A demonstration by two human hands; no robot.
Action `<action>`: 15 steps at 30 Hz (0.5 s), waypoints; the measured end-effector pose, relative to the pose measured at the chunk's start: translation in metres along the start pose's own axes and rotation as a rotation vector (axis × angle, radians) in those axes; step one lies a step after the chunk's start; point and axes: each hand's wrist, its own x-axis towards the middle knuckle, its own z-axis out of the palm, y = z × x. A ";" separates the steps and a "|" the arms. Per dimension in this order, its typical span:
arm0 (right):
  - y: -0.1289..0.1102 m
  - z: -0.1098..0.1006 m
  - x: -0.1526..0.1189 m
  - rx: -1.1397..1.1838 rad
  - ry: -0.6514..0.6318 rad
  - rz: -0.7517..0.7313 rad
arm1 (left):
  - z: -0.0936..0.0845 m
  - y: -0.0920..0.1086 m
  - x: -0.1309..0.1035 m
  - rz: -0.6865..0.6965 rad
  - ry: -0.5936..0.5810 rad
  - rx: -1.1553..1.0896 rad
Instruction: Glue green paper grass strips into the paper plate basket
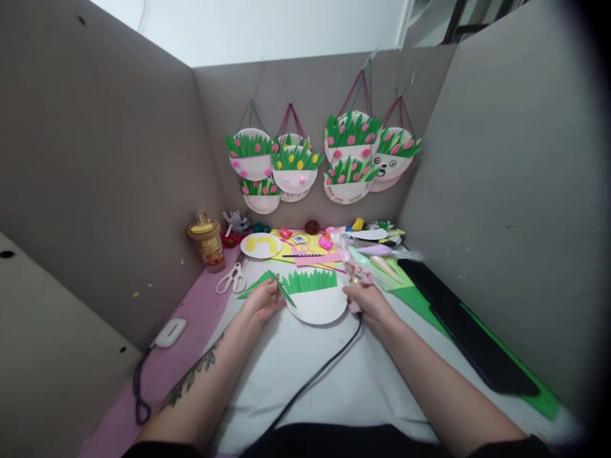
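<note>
A white paper plate (317,308) lies on the white table cover, with a row of green paper grass blades (312,280) along its upper part. At its left edge, my left hand (262,301) pinches a narrow green paper blade (285,293). More green paper pieces (252,287) lie just behind that hand. On the plate's right side, my right hand (371,301) is wrapped round a pink glue gun (359,275), its black cord (324,367) running toward me. The right fingers partly hide the glue gun's handle.
White-handled scissors (232,278) and a lidded cup (208,245) stand to the left. Coloured paper and craft supplies crowd the back. A long black object (470,331) lies at right. Finished-looking plate baskets (296,178) hang on the grey back partition.
</note>
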 end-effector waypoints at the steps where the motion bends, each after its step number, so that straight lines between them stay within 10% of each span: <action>1: 0.001 0.001 0.000 0.039 0.036 0.041 | 0.000 0.000 0.000 0.000 0.002 -0.004; 8: 0.000 0.006 -0.003 0.140 0.137 0.109 | -0.007 -0.003 0.005 0.128 -0.040 0.034; 15: -0.003 0.005 -0.015 0.026 0.080 -0.155 | -0.009 0.004 -0.001 0.879 0.092 0.080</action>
